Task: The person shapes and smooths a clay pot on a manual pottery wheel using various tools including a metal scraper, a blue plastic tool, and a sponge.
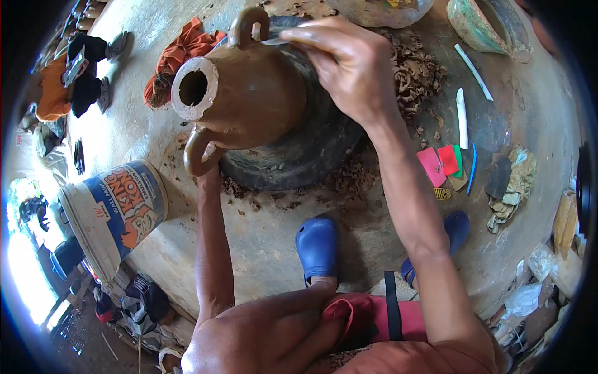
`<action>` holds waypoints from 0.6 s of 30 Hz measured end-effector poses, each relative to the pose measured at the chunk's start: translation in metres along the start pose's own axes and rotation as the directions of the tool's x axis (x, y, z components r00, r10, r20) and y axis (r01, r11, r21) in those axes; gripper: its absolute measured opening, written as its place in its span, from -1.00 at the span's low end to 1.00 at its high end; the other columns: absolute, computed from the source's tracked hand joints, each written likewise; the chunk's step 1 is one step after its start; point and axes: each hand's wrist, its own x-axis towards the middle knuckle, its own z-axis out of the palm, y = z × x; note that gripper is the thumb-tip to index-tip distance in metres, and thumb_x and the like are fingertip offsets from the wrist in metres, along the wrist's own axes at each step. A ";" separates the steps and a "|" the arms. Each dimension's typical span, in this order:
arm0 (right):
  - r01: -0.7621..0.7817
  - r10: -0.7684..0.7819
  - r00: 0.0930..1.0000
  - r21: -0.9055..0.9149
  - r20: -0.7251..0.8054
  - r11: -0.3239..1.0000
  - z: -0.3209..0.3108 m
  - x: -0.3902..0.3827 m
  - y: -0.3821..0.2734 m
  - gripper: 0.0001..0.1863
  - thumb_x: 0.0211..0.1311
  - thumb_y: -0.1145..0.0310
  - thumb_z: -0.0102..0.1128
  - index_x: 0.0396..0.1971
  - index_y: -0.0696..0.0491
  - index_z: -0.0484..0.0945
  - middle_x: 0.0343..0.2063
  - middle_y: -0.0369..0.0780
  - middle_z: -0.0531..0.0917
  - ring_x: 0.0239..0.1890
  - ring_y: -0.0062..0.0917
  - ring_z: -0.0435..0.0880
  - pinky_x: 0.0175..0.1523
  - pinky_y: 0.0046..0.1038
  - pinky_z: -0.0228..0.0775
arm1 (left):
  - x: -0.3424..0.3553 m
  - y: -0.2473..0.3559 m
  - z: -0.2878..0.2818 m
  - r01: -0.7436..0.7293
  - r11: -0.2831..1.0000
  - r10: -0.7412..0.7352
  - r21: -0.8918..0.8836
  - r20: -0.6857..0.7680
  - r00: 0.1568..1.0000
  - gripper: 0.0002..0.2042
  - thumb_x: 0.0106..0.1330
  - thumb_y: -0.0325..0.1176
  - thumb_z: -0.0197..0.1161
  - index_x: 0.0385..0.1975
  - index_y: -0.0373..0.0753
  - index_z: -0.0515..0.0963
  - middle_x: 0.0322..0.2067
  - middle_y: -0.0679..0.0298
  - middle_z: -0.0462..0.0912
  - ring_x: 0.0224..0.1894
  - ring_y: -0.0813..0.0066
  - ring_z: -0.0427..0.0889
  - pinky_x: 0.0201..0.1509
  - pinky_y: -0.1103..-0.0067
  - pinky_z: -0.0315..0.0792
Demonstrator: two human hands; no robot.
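clay jug tipped on a dark wheel

the jug (249, 93) is smooth brown wet clay, round-bellied, lying tilted on the black wheel (311, 149) with its pale, rough-rimmed mouth facing left and a loop handle at top and bottom. the right hand (349, 68) pinches together on a thin blade (277, 41) pressed to the jug's upper shoulder. the left hand is hidden under the jug, so its grip cannot be told. crumbly clay shavings (417, 75) lie just right of the wheel. flat red and green scrapers (443, 163) sit further right; a printed bucket (115, 209) stands left.
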 end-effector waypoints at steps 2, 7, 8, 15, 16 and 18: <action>-0.054 0.052 0.998 0.102 0.030 0.993 0.017 0.000 0.009 -0.78 0.20 0.60 0.40 -0.19 0.04 0.84 -0.25 -0.16 0.83 -0.27 -0.34 0.85 -0.15 -0.35 0.72 | 0.014 -0.024 -0.006 -0.500 0.864 0.500 -0.061 -0.012 0.866 -0.56 0.11 -0.53 0.62 0.04 -0.31 0.73 -0.03 0.17 0.79 0.06 0.20 0.75 0.21 0.32 0.59; -0.188 0.195 0.979 0.101 -0.059 0.977 0.020 -0.045 -0.012 -0.75 0.25 0.69 0.29 -0.17 0.08 0.81 -0.29 -0.11 0.82 -0.25 -0.29 0.85 -0.15 -0.33 0.73 | 0.007 -0.071 -0.003 -0.104 0.984 0.097 -0.147 -0.055 0.994 -0.67 0.09 -0.59 0.59 -0.10 -0.33 0.76 -0.13 0.18 0.80 -0.05 0.23 0.77 0.10 0.35 0.62; -0.228 0.240 0.960 0.096 -0.142 0.969 0.020 -0.065 -0.024 -0.74 0.20 0.70 0.32 -0.19 0.08 0.81 -0.30 -0.09 0.80 -0.25 -0.28 0.85 -0.15 -0.31 0.74 | 0.006 -0.067 0.003 -0.098 0.973 0.098 -0.210 -0.010 0.995 -0.68 0.19 -0.53 0.55 -0.04 -0.32 0.74 -0.09 0.21 0.78 -0.02 0.27 0.73 0.13 0.36 0.59; -0.349 0.350 0.929 0.032 -0.123 0.937 0.020 -0.095 -0.078 -0.75 0.26 0.71 0.36 -0.12 0.13 0.82 -0.24 -0.13 0.82 -0.23 -0.47 0.82 -0.18 -0.47 0.69 | 0.010 -0.091 -0.026 0.465 0.715 -0.371 -0.522 0.281 0.885 -0.44 0.61 -0.03 0.23 0.47 -0.12 0.32 0.30 0.31 0.46 0.35 0.36 0.41 0.45 0.32 0.34; -0.383 0.385 0.913 0.043 -0.139 0.923 0.020 -0.087 -0.069 -0.75 0.25 0.72 0.37 -0.13 0.15 0.82 -0.24 -0.12 0.82 -0.24 -0.44 0.84 -0.17 -0.47 0.69 | 0.007 -0.087 -0.028 0.469 0.717 -0.374 -0.516 0.283 0.883 -0.44 0.61 -0.03 0.23 0.47 -0.12 0.32 0.30 0.31 0.46 0.35 0.36 0.41 0.45 0.32 0.34; -0.349 0.342 0.919 -0.002 -0.196 0.937 0.012 -0.069 -0.024 -0.75 0.27 0.72 0.29 -0.13 0.18 0.81 -0.23 -0.09 0.85 -0.25 -0.43 0.86 -0.15 -0.44 0.69 | -0.005 -0.050 0.002 0.443 0.799 -0.389 -0.406 0.212 0.896 -0.60 0.56 -0.24 0.27 0.29 -0.26 0.51 0.15 0.29 0.61 0.18 0.43 0.55 0.30 0.42 0.42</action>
